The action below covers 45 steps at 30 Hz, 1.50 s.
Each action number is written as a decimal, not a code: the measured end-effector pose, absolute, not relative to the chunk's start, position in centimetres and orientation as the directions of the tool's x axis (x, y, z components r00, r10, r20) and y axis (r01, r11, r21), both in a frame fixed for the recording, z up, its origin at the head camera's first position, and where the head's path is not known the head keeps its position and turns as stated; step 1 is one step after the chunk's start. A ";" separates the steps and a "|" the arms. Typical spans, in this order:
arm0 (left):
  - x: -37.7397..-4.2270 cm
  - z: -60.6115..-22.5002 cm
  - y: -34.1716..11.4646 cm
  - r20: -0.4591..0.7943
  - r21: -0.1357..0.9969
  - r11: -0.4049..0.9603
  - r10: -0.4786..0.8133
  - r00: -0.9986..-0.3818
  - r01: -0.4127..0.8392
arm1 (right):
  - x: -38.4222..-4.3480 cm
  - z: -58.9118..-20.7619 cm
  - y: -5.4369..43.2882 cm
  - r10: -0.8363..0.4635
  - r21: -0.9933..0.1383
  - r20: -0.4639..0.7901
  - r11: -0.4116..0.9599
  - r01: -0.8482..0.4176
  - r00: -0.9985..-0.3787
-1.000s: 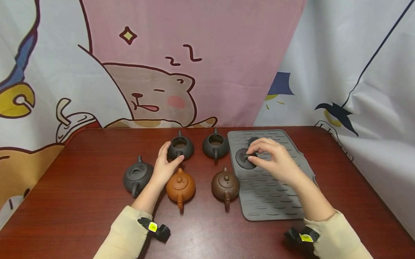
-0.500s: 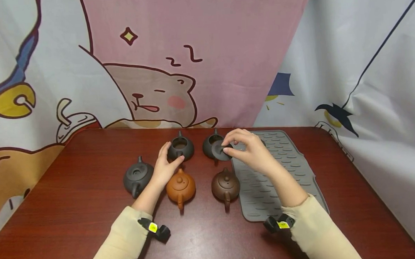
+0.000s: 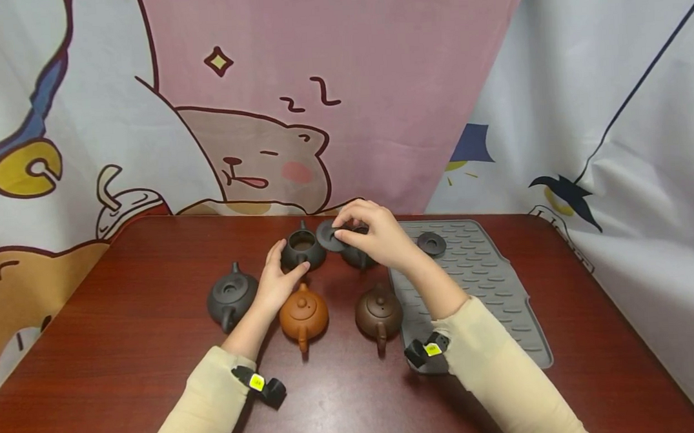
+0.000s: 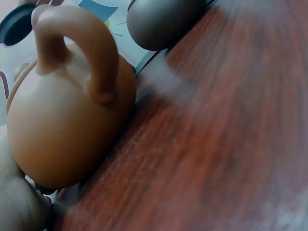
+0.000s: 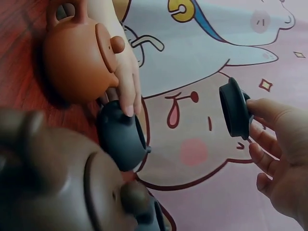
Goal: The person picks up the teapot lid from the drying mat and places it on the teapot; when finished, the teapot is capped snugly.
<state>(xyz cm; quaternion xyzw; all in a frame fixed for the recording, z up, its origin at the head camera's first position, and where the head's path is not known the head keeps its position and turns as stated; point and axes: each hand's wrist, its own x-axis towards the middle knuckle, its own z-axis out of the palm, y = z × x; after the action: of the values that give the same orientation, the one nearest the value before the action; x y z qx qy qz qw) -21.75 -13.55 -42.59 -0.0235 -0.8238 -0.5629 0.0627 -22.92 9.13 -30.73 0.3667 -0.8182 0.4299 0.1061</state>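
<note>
My left hand (image 3: 274, 283) holds a lidless black teapot (image 3: 315, 256) at the back of the table, thumb on the near side and fingers on the left. In the air just right of its opening is a round black teapot lid (image 3: 328, 238). My right hand (image 3: 376, 238) pinches that lid by its knob, as the right wrist view shows, with the lid (image 5: 234, 108) turned edge-on. Below the right hand stands a second black teapot (image 3: 357, 260), partly covered by the hand and lid.
An orange teapot (image 3: 303, 315) and a brown teapot (image 3: 379, 313), both lidded, stand nearer the front. A dark grey teapot (image 3: 232, 299) is left of my left hand. On the right, a grey ridged mat (image 3: 478, 301) bears another black lid (image 3: 431, 244).
My right hand has carried the lid leftward from the grey mat, past the second black teapot, to beside the teapot in my left hand. The left hand stays put.
</note>
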 end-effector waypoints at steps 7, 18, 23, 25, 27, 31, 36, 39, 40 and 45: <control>-21.6 -42.5 -13.5 0.118 0.927 0.362 -0.043 -0.992 0.094 | -24.7 -31.3 6.7 -0.508 -0.630 0.456 0.395 -0.669 -0.730; -21.5 -42.5 -13.6 0.098 0.924 0.374 -0.034 -0.995 0.079 | -26.8 -33.1 4.2 -0.483 -0.666 0.356 0.470 -0.580 -0.800; -21.5 -42.5 -13.5 0.105 0.924 0.374 -0.040 -0.994 0.082 | -27.7 -34.3 3.2 -0.458 -0.659 0.321 0.520 -0.543 -0.829; -21.5 -42.5 -13.5 0.103 0.926 0.368 -0.038 -0.994 0.081 | -27.9 -34.7 2.9 -0.447 -0.654 0.306 0.543 -0.527 -0.841; -21.6 -42.6 -13.5 0.099 0.923 0.376 -0.034 -0.994 0.079 | -28.2 -35.1 2.7 -0.434 -0.648 0.291 0.566 -0.510 -0.853; -21.8 -42.7 -13.5 0.097 0.916 0.394 -0.031 -0.995 0.077 | -28.5 -35.6 2.3 -0.411 -0.655 0.258 0.591 -0.471 -0.874; -21.8 -42.7 -13.6 0.100 0.916 0.394 -0.034 -0.994 0.079 | -28.7 -36.0 2.1 -0.399 -0.649 0.227 0.618 -0.443 -0.888; -21.8 -42.6 -13.6 0.109 0.916 0.393 -0.037 -0.993 0.086 | -28.8 -36.2 2.0 -0.399 -0.641 0.222 0.628 -0.441 -0.890; -21.8 -42.6 -13.6 0.110 0.915 0.394 -0.038 -0.993 0.086 | -28.8 -36.3 1.9 -0.399 -0.638 0.219 0.631 -0.440 -0.890; -21.7 -42.6 -13.5 0.103 0.915 0.396 -0.035 -0.994 0.081 | -28.9 -36.6 1.8 -0.395 -0.641 0.200 0.639 -0.425 -0.897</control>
<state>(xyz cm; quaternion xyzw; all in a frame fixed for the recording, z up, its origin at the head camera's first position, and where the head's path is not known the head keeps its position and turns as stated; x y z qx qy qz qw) -21.69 -13.55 -42.56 -0.0138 -0.8338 -0.5493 0.0528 -28.92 1.78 -36.61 0.2263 -0.9052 0.3592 0.0208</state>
